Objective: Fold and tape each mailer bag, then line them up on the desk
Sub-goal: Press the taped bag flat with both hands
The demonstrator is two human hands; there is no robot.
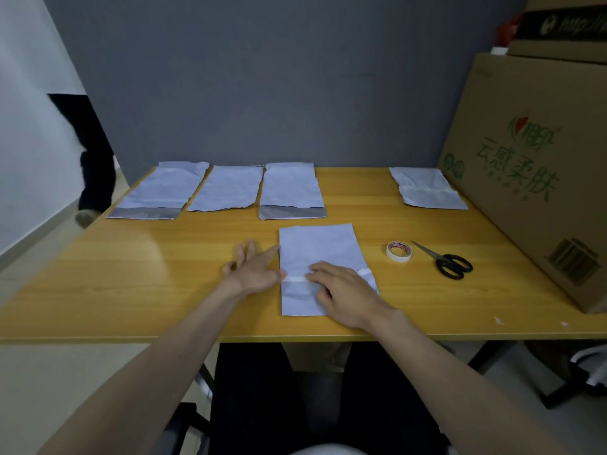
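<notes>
my head view is dim and soft, with flat, cool indoor light and no hard shadows. a pale sheen sits on the desk (154, 257) toward its left side, so the light seems to come from above and left. the wide lens bows the desk's near edge and stretches my forearms at the bottom. a dark figure (88, 159) at the far left is smeared by motion blur. fine detail is mushy throughout, with the corners softest.

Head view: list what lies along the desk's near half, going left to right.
Left hand → mailer bag with the right hand pressing its tape strip → tape roll → scissors → cardboard box.
</notes>
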